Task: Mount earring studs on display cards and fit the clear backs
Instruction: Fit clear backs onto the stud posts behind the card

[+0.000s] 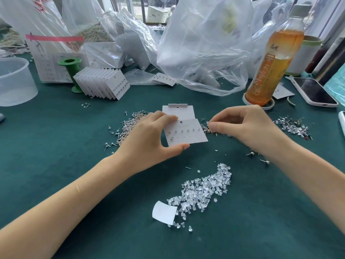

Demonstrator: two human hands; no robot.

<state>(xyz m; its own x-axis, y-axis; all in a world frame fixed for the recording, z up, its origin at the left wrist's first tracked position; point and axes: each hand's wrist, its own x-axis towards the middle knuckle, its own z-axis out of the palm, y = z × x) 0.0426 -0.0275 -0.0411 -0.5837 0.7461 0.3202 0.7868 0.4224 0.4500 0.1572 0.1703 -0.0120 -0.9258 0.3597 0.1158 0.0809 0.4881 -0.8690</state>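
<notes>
Head camera, nearest first: a heap of clear backs (202, 189) lies on the green cloth (74, 131) between my forearms, spilling past a curled paper scrap (164, 212). Above it my left hand (149, 139) pinches the display card (185, 132) by its left edge, thumb under the bottom edge and fingers over the top. One row on the card is filled with studs, and a single stud starts the row below. My right hand (248, 128) sits just beside the card's right edge, fingertips curled together over the loose studs (211, 130); I judge it is pinching one, though the stud itself is too small to make out. Another pile of studs (128, 128) sits behind my left hand. Farther back stand a stack of finished cards (104, 83), a tea bottle (274, 58) and plastic bags (205, 43).

My worry: the card is held at one edge only, so pushing a post in could bend it or miss the tiny hole. A fumbled stud would vanish among the scattered ones.
</notes>
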